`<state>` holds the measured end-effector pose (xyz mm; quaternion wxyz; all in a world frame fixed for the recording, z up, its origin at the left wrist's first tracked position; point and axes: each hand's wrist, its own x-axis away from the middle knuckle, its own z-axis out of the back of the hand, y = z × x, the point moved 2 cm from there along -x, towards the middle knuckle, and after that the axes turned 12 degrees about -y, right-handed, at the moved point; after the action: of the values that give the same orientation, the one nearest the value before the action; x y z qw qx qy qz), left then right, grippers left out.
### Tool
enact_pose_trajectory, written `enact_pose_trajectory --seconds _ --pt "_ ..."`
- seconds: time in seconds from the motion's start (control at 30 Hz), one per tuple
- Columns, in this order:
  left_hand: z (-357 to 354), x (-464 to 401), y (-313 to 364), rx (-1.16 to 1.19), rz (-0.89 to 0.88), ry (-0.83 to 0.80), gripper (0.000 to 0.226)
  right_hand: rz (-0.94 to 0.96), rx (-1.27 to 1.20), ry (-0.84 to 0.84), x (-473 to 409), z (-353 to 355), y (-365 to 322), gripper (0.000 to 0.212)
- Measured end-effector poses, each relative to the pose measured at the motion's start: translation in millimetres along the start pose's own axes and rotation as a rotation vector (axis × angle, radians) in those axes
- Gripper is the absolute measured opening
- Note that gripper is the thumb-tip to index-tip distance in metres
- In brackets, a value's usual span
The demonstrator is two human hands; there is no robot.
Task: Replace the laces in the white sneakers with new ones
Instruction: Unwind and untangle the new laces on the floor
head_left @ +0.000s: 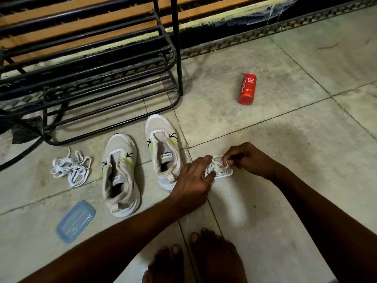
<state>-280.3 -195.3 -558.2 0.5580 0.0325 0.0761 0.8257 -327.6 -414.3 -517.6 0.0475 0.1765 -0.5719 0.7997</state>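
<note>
Bare feet (195, 260) are seen at the lower edge, on the tiled floor (285, 139). Just beyond, a small white container (223, 175) of dingy laces (216, 167) is worked by both hands — the left hand (193, 180) is curled over its near side, fingertips on the bundle; the right hand (242, 157) pinches a lace loop. A blue lid (75, 221) lies to the left. Two white sneakers (163, 152), unlaced, are set side by side, clean white laces (70, 167) heaped loose beside them. Farther off — a red bottle (247, 88) lying flat, and a black metal rack (87, 68).
</note>
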Motion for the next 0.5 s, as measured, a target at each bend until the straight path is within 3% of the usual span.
enact_pose_trajectory --seconds 0.27,0.5 --pt "-2.0 -0.6 -1.7 -0.056 -0.053 -0.024 0.028 0.039 -0.125 -0.016 3.3 -1.8 -3.7 0.026" --pt "0.9 2.2 -0.9 -0.014 -0.087 0.002 0.036 0.077 0.296 0.343 -0.5 -12.6 0.5 0.025"
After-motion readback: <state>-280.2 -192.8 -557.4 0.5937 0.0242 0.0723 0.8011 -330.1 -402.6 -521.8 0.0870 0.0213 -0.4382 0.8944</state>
